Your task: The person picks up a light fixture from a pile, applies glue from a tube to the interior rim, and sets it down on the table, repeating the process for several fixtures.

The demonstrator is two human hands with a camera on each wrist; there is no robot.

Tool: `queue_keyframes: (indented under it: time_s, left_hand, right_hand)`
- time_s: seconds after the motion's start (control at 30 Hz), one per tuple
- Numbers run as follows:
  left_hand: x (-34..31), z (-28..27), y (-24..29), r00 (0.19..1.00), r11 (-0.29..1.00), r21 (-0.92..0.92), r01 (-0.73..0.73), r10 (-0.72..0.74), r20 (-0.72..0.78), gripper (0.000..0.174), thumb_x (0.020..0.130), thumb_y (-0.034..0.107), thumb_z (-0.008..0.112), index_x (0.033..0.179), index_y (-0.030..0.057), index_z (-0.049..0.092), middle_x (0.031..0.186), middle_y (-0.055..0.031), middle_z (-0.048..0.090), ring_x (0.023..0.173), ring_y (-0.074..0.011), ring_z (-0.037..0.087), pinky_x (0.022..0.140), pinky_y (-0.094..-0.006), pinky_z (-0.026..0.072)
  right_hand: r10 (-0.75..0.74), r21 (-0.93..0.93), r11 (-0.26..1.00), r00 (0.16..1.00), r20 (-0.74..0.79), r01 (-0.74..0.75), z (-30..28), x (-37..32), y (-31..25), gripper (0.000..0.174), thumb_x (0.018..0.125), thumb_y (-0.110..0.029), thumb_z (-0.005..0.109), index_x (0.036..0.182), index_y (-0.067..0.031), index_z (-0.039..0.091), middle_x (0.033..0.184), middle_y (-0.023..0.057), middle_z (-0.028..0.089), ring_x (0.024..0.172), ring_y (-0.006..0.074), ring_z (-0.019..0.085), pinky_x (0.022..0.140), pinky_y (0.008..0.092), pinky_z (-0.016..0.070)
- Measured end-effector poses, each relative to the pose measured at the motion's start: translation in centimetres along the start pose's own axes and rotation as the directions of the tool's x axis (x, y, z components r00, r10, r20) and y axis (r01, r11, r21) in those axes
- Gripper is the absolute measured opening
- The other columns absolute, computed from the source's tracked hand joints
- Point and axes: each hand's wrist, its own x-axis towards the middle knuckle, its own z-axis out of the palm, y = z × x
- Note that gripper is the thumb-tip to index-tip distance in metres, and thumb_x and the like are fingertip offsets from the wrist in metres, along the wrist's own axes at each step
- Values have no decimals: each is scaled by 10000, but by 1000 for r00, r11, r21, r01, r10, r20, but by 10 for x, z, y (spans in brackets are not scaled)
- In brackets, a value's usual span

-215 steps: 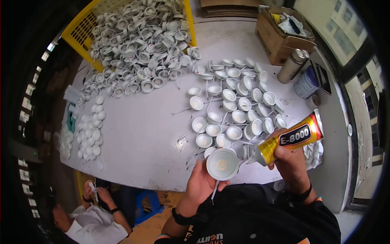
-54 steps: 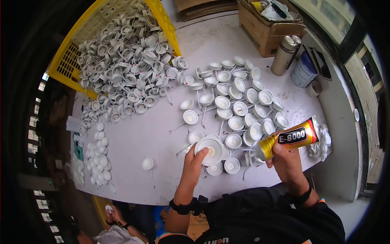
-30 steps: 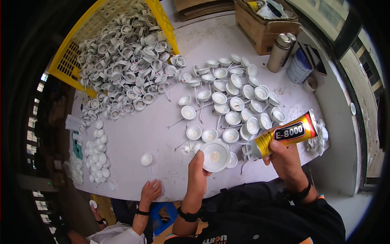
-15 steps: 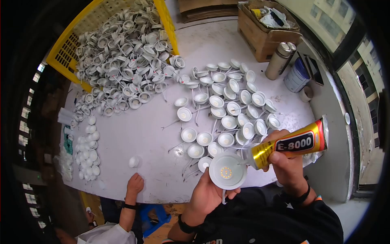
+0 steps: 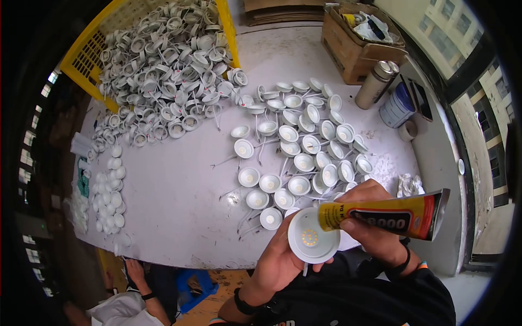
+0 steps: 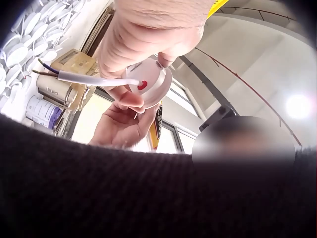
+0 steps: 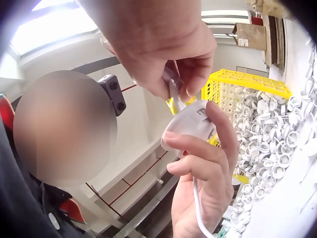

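Note:
My left hand (image 5: pixel 276 265) holds a round white downlight housing (image 5: pixel 321 251), its open face up with a ring of yellow LED chips in the middle. In the left wrist view its back shows a red grommet (image 6: pixel 142 85) and a white cable (image 6: pixel 94 79) ending in bare-coloured wires. My right hand (image 5: pixel 375 236) grips a yellow, black and red E-8000 glue tube (image 5: pixel 418 214), tilted over the housing's right side. The tube's nozzle (image 7: pixel 174 88) points down right at the housing's rim in the right wrist view.
Many similar housings (image 5: pixel 288 133) lie on the white table (image 5: pixel 179 179) ahead. A yellow basket (image 5: pixel 231 38) spills more at back left. White domed covers (image 5: pixel 111 190) lie at left. A cardboard box (image 5: pixel 353 51), thermos (image 5: pixel 374 87) and can (image 5: pixel 397 106) stand right. Another person (image 5: pixel 128 307) sits at lower left.
My right hand has tipped the glue tube over the housing, bringing its nozzle to the rim. The other person's hand has drawn back, and the lone housing near it has left its spot.

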Motion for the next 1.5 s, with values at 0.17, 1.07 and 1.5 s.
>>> queue_keyframes:
  time_s: [0.17, 1.07, 1.5]
  left_hand:
    - [1, -3, -1, 999, 1000, -16, 2, -1, 53, 472, 873, 352, 276, 1229, 46, 224, 1006, -177, 483, 758, -260, 557, 558, -289, 439]
    - [2, -5, -3, 999, 995, -88, 40, -36, 41, 442, 881, 355, 255, 1188, 38, 279, 946, -172, 507, 669, -234, 540, 631, -327, 451]
    - [-4, -12, 2, 991, 988, 81, -134, 136, -18, 445, 858, 310, 328, 1219, 58, 257, 1085, -175, 434, 755, -255, 525, 617, -337, 440]
  right_hand:
    - [1, -2, 1000, 1000, -6, -1, 1, 0, 1, 265, 684, -210, 646, 855, -33, 547, 805, 66, 540, 753, 166, 484, 686, 293, 382]
    - [-93, -231, 966, 989, 116, 118, 1, 8, -18, 178, 658, -78, 671, 819, -62, 596, 803, 47, 574, 697, 194, 555, 604, 271, 454]
    - [-193, -365, 897, 963, 190, 251, -14, 7, -20, 257, 603, -18, 624, 854, -55, 582, 793, 54, 564, 642, 174, 522, 511, 251, 436]
